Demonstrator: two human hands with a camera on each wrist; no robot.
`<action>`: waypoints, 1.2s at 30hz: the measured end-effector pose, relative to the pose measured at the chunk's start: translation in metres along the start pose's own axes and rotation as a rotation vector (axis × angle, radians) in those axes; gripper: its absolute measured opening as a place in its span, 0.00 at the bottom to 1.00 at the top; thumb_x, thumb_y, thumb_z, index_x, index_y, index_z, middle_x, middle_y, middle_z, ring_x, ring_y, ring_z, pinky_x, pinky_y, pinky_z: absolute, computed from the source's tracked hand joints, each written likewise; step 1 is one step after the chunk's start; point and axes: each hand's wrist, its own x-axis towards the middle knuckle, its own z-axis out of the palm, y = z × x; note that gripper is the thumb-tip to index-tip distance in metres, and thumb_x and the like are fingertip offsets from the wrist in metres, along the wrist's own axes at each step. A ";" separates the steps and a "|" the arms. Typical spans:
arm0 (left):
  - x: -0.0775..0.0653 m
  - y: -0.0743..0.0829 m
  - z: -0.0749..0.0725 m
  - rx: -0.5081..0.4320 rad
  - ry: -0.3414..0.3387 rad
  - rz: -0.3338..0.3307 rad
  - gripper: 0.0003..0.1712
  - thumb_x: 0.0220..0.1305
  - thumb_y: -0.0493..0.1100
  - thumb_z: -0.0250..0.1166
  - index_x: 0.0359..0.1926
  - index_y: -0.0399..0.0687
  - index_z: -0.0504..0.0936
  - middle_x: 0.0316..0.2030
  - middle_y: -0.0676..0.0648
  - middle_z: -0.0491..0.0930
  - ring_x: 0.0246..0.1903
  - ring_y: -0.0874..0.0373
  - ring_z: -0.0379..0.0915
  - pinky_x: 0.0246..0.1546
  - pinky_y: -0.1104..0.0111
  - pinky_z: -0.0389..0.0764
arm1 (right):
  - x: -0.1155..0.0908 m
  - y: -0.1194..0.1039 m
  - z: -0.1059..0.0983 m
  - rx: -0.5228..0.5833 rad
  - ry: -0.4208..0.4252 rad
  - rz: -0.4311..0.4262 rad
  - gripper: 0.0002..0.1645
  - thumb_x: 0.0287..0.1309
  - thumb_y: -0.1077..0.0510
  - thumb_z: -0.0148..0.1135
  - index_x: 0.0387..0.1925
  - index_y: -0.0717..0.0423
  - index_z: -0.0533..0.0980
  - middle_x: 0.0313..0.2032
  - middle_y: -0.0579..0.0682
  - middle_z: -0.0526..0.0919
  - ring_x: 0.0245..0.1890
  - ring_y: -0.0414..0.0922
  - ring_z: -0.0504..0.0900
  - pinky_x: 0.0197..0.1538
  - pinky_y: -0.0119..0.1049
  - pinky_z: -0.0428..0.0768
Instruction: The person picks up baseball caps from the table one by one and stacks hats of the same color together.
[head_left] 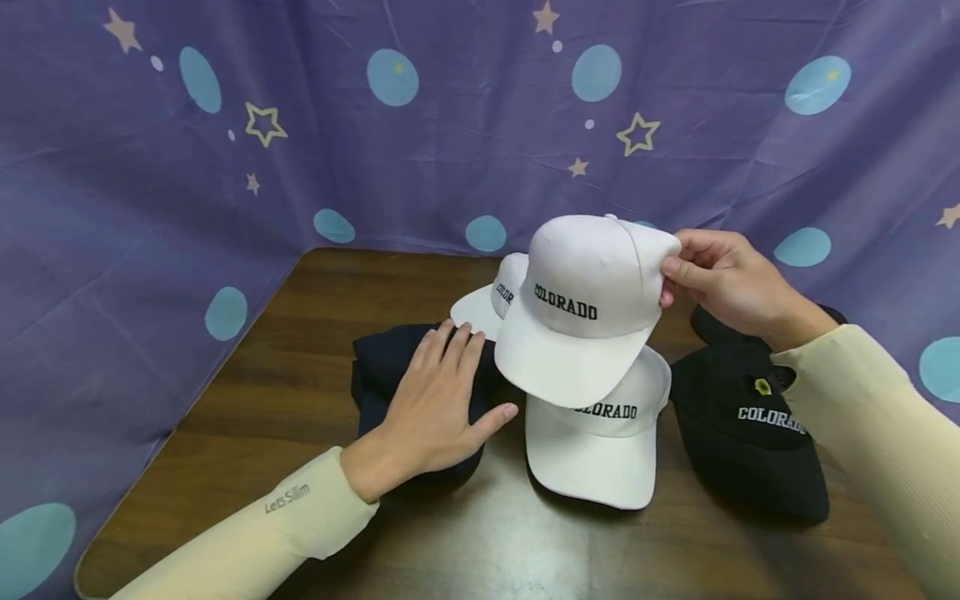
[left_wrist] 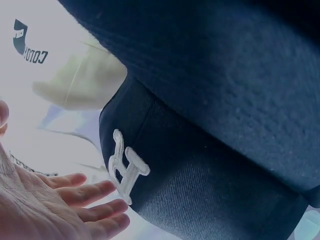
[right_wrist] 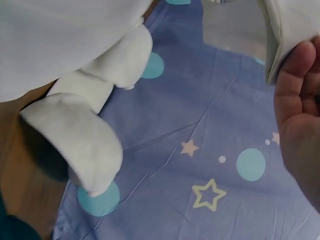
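Observation:
My right hand (head_left: 738, 287) pinches the back edge of a white baseball cap (head_left: 581, 275) lettered COLORADO and holds it up, brim toward me. In the right wrist view the right hand's fingers (right_wrist: 295, 82) grip the cap's white edge (right_wrist: 237, 27). Just below it a second white COLORADO cap (head_left: 592, 467) sits on the table, partly covered. Another white cap (head_left: 480, 310) stands behind. My left hand (head_left: 438, 400), fingers straight, is over or beside a navy cap (head_left: 384, 354); contact is unclear. A white raised emblem (left_wrist: 127, 167) marks the navy cap in the left wrist view.
At the right a black COLORADO cap (head_left: 720, 429) lies on the brown wooden table (head_left: 262, 408), another dark cap (head_left: 712, 325) behind it, both partly hidden by the right arm. A purple curtain (head_left: 465, 158) with stars and blue ovals hangs along the table's back and left edges.

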 end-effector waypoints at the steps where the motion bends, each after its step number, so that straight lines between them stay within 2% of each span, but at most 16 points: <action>1: 0.000 0.000 0.000 -0.001 0.000 0.000 0.55 0.68 0.75 0.53 0.77 0.36 0.59 0.75 0.35 0.59 0.77 0.38 0.47 0.78 0.48 0.44 | -0.004 0.001 -0.002 0.005 -0.017 0.000 0.12 0.73 0.74 0.48 0.47 0.71 0.78 0.30 0.56 0.83 0.32 0.46 0.83 0.37 0.32 0.81; 9: 0.002 0.002 0.001 -0.004 0.004 0.000 0.55 0.68 0.76 0.50 0.77 0.36 0.60 0.75 0.35 0.60 0.77 0.38 0.47 0.78 0.48 0.42 | -0.029 0.016 -0.018 -0.008 -0.182 -0.036 0.16 0.73 0.78 0.43 0.46 0.70 0.78 0.35 0.55 0.81 0.36 0.48 0.81 0.43 0.37 0.83; 12: 0.003 0.003 0.001 -0.001 -0.002 0.004 0.55 0.69 0.76 0.50 0.77 0.36 0.60 0.75 0.35 0.60 0.77 0.38 0.47 0.78 0.48 0.42 | -0.037 0.021 -0.024 0.016 -0.243 -0.021 0.17 0.72 0.79 0.41 0.47 0.71 0.78 0.35 0.56 0.82 0.35 0.48 0.81 0.41 0.39 0.81; 14: 0.004 0.004 0.001 0.002 -0.004 0.008 0.55 0.69 0.76 0.50 0.77 0.36 0.60 0.75 0.35 0.59 0.77 0.38 0.47 0.78 0.48 0.42 | -0.043 0.024 -0.027 0.007 -0.262 0.018 0.19 0.72 0.79 0.41 0.48 0.70 0.78 0.35 0.56 0.82 0.34 0.48 0.80 0.40 0.40 0.81; 17: 0.004 0.005 0.002 0.013 -0.005 0.013 0.54 0.69 0.75 0.51 0.77 0.36 0.60 0.75 0.35 0.60 0.77 0.38 0.47 0.78 0.48 0.43 | -0.051 0.027 -0.030 -0.071 -0.242 0.104 0.17 0.72 0.78 0.42 0.46 0.68 0.78 0.32 0.57 0.81 0.32 0.50 0.79 0.38 0.41 0.81; 22: 0.005 0.007 0.003 0.023 0.000 0.024 0.54 0.69 0.74 0.52 0.76 0.35 0.61 0.74 0.34 0.61 0.76 0.37 0.48 0.78 0.48 0.44 | -0.059 0.033 -0.034 -0.370 -0.183 0.303 0.09 0.76 0.66 0.51 0.40 0.62 0.77 0.26 0.59 0.76 0.25 0.54 0.76 0.32 0.44 0.80; 25: 0.005 0.007 0.005 0.026 0.006 0.032 0.54 0.69 0.74 0.52 0.76 0.35 0.61 0.74 0.34 0.61 0.76 0.37 0.49 0.78 0.47 0.45 | -0.059 0.039 -0.035 -0.509 -0.151 0.413 0.09 0.76 0.58 0.55 0.40 0.60 0.77 0.24 0.59 0.76 0.23 0.55 0.76 0.29 0.44 0.79; 30: 0.005 0.009 0.006 0.033 0.009 0.035 0.54 0.69 0.74 0.52 0.76 0.35 0.61 0.74 0.34 0.61 0.76 0.37 0.49 0.78 0.48 0.45 | -0.054 0.051 -0.026 -0.623 -0.074 0.558 0.09 0.75 0.57 0.57 0.39 0.59 0.77 0.27 0.58 0.80 0.24 0.51 0.80 0.27 0.42 0.82; 36: 0.005 0.011 0.008 0.035 0.003 0.033 0.53 0.69 0.74 0.52 0.76 0.35 0.61 0.74 0.34 0.61 0.76 0.38 0.49 0.78 0.48 0.45 | -0.049 0.064 -0.014 -0.698 -0.042 0.601 0.05 0.75 0.64 0.54 0.43 0.61 0.75 0.30 0.53 0.82 0.26 0.50 0.84 0.29 0.41 0.85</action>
